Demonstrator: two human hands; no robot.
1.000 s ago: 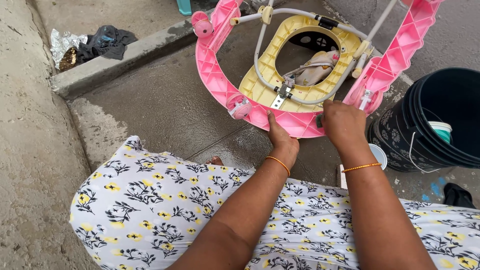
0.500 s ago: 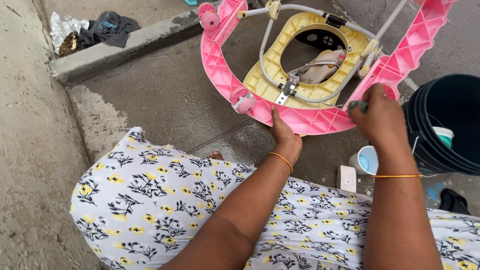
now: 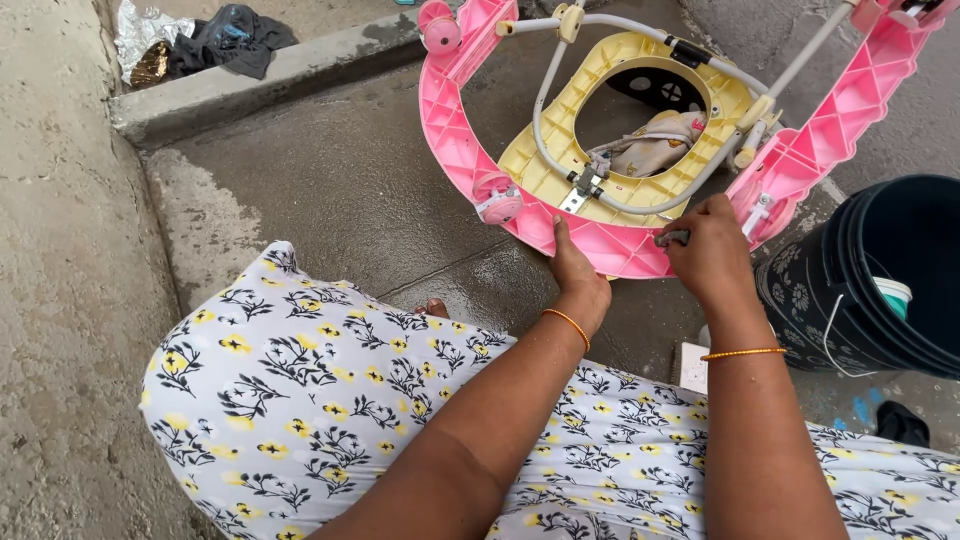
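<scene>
the fingers of the left hand (image 3: pixel 572 268) lie flat and close together against the near edge of the pink ring (image 3: pixel 610 245), thumb pointing up along the plastic, pressing the rim rather than wrapping it. the fingers of the right hand (image 3: pixel 712 250) are curled and pinched around something small and grey at the same rim; what that small thing is cannot be told from here. the two hands sit near each other on the lowest part of the curve, the left a little lower and closer to the body, the right just beside the ribbed pink side arm (image 3: pixel 800 150).

from the fingers the baby walker runs away from the person: it lies upside down and tilted on the wet concrete floor (image 3: pixel 330 190), its pink ring opening away from the hands, the yellow seat frame (image 3: pixel 545 165) inside it beyond the rim, white tubes (image 3: pixel 545 90) crossing above. a pink wheel (image 3: pixel 497 200) sits on the ring just left of the left hand, another wheel (image 3: pixel 438 30) at the far end.

to the right of the right hand stands a dark bucket (image 3: pixel 850 290), close to the ring. a floral dress (image 3: pixel 300 390) covers the knees below the arms. dark rags (image 3: pixel 230 35) lie well apart on a concrete ledge (image 3: pixel 260 80).
</scene>
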